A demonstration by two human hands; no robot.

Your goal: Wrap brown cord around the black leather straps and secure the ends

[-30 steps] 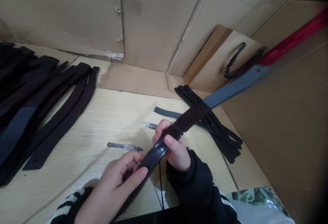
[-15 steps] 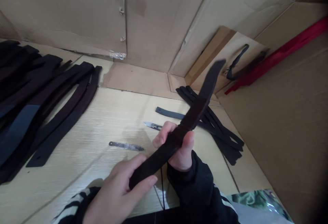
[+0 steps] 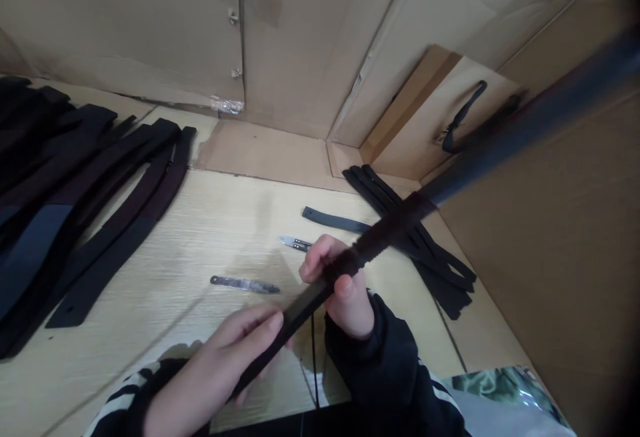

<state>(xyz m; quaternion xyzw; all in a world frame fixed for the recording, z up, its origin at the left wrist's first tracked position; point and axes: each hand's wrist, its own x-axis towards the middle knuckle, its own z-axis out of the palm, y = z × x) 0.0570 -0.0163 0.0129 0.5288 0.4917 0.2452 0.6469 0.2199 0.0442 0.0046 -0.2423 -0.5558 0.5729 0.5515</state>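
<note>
A long black leather strap (image 3: 305,307) is held — pinched by the right hand (image 3: 340,284), wrapped near its lower end by the left hand (image 3: 220,350).

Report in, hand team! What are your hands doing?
Left hand and right hand gripping dark leather strap. Thread snips lying just beyond right hand.

No text, label, brand, number or sign can be read in this view. The cardboard wall (image 3: 150,24) carries only tape and creases, and the dark leather strap (image 3: 310,300) shows no lettering. Any marks on the small thread snips (image 3: 295,244) or the steel blade (image 3: 244,284) are too small to tell, and the plastic bag (image 3: 505,390) shows only a green pattern.
</note>
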